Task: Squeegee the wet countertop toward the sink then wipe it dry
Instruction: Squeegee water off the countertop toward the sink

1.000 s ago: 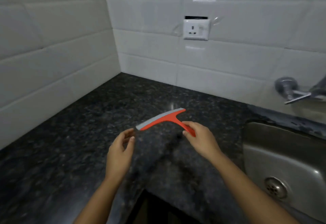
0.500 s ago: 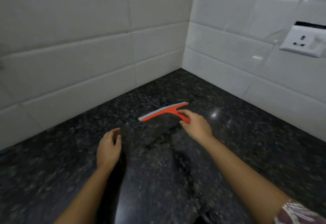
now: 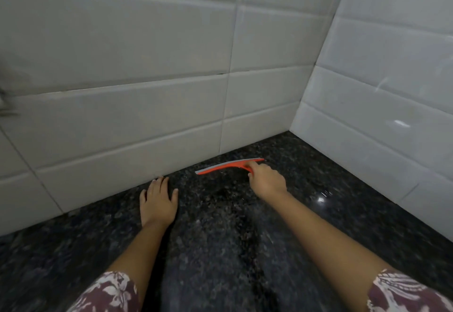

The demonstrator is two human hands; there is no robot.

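An orange squeegee (image 3: 226, 166) with a grey blade lies low over the dark speckled granite countertop (image 3: 343, 213), close to the tiled wall at the far left corner. My right hand (image 3: 266, 180) is shut on its handle, which the fingers hide. My left hand (image 3: 158, 201) rests flat on the counter to the left, fingers spread, holding nothing, its fingertips near the wall's base. A wet sheen shows on the counter between my arms. The sink is out of view.
White tiled walls (image 3: 147, 115) meet in a corner (image 3: 294, 125) just behind the squeegee and bound the counter at the back and right. A light glare spot (image 3: 321, 198) shines on the counter to the right of my right arm.
The view has swung left, away from the sink and socket, toward the corner. My right hand carried the squeegee to the wall; my left hand went down flat on the counter.
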